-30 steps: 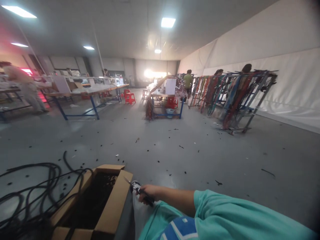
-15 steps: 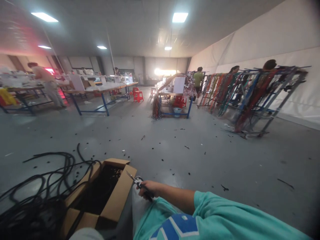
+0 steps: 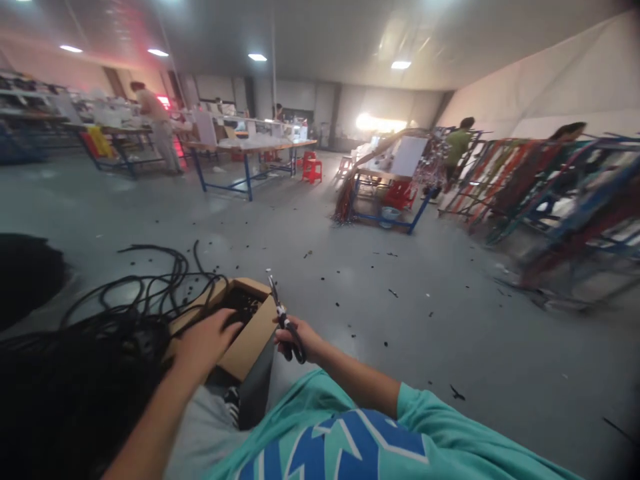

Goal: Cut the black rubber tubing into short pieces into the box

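My right hand (image 3: 295, 339) is wrapped round the dark handles of scissors (image 3: 281, 313), whose blades point up and away beside the cardboard box. Over the box's left part is my left hand (image 3: 207, 337), somewhat blurred, its fingers apart and nothing visible in them. Inside the open cardboard box (image 3: 250, 340) lie dark pieces, partly hidden by my left hand. Long black cords (image 3: 145, 287) curl over the floor left of the box and run up to its edge.
A large dark heap (image 3: 27, 280) lies at the far left. Small black scraps dot the grey floor. Farther off are a worktable (image 3: 250, 143), red stools (image 3: 313, 167), a rack with coloured straps (image 3: 545, 180), and several people.
The view has turned left and down. My left hand has come into view over the box. My right hand has lifted the scissors, and their blades now point more upright.
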`<state>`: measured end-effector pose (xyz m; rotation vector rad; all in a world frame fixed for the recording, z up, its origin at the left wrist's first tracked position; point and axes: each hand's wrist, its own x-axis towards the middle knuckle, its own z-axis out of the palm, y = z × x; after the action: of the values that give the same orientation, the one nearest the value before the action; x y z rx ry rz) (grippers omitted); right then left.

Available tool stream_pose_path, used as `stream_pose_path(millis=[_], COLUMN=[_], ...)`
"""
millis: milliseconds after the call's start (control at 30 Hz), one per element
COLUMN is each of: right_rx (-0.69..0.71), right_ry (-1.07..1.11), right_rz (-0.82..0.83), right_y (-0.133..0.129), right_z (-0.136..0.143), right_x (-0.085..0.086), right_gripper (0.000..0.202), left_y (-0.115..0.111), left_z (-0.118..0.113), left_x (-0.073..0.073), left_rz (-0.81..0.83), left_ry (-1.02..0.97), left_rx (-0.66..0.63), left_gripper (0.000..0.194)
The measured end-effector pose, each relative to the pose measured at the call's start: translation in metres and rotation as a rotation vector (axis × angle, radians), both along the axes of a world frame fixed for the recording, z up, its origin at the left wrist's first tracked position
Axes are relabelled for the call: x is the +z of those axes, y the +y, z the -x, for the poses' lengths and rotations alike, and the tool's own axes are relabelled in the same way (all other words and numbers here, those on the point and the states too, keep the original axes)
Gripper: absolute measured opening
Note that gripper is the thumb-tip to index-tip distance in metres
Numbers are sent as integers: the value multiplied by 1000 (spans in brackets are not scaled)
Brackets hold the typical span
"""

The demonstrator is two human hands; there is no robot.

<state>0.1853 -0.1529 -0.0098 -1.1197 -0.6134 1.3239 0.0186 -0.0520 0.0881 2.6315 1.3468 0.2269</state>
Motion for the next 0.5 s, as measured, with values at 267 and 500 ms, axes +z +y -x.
stream_pose_path(millis=[267,500], right_rx=[-24,-81], right_ry=[-88,-158], right_rz=[-48,-64], right_y=[2,22], right_z=[18,12], right_x=[-14,-21], right_gripper=[55,54], left_y=[-45,-25], left_z=[-31,-8], left_x=[-62,-89], left_rz=[216,381], left_ry=[78,-236], left_rx=[-250,-145], left_gripper=[29,32])
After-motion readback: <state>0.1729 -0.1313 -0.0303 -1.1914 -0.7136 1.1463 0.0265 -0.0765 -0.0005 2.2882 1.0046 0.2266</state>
